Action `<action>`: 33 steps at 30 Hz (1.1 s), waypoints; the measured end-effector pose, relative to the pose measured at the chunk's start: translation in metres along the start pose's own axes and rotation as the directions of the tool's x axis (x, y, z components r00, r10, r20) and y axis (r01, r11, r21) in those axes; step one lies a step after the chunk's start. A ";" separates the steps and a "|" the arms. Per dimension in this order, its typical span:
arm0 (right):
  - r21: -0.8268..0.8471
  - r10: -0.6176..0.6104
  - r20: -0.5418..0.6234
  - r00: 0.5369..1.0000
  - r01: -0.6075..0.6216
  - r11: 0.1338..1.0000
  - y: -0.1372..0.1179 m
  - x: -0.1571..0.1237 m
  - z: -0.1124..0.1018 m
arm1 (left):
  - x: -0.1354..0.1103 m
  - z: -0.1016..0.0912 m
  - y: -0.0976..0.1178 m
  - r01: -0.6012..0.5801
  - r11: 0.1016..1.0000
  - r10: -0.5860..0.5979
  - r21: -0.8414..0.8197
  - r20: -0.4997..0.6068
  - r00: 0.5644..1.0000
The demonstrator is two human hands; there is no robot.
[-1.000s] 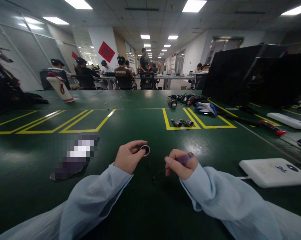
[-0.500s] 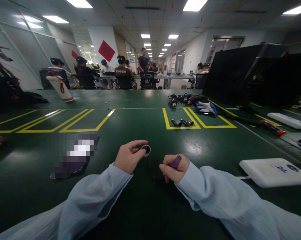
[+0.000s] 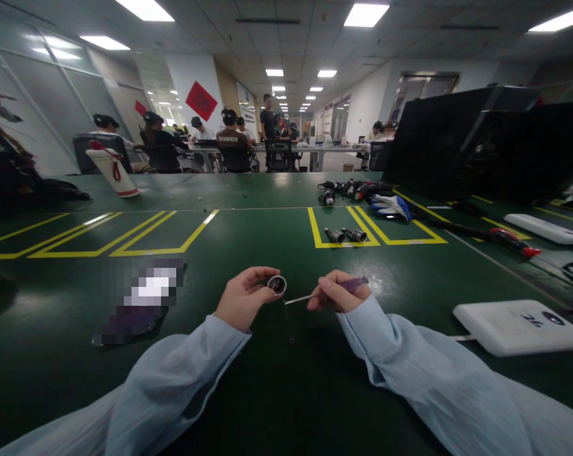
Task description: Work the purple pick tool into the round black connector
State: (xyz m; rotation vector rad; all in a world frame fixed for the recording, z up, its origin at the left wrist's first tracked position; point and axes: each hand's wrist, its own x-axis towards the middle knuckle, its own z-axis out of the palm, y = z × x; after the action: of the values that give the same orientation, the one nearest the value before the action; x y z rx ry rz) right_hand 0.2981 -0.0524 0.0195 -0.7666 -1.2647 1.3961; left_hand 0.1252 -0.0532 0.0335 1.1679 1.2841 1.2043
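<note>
Screwdriver gripped in the right hand now points left rather than down, tip just beside the round metal fitting pinched by the left hand; work apparently turns there from the small dark part lying nearer.

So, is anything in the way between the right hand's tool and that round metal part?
Nothing visible: only a small gap shows between the purple tool in the right hand and the round metal part in the left hand. The dark piece lies on the table, out of the way.
</note>
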 end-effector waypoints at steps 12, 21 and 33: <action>-0.602 -0.518 0.289 0.805 0.574 0.555 0.008 -0.006 0.003 | -0.004 0.004 0.005 -0.060 0.998 0.059 0.025 0.030 0.998; -0.596 -0.556 0.426 0.714 0.684 0.421 -0.003 -0.011 0.008 | -0.005 0.007 0.003 -0.088 0.994 0.090 0.067 -0.028 0.996; -0.593 -0.541 0.457 0.705 0.696 0.405 0.000 -0.011 0.008 | -0.005 0.006 -0.001 -0.100 0.989 0.100 0.110 0.009 0.995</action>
State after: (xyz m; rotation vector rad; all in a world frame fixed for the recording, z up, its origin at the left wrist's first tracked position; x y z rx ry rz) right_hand 0.2932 -0.0654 0.0192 -0.5480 -2.0615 0.2699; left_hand 0.1310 -0.0576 0.0326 1.3275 1.3169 1.2158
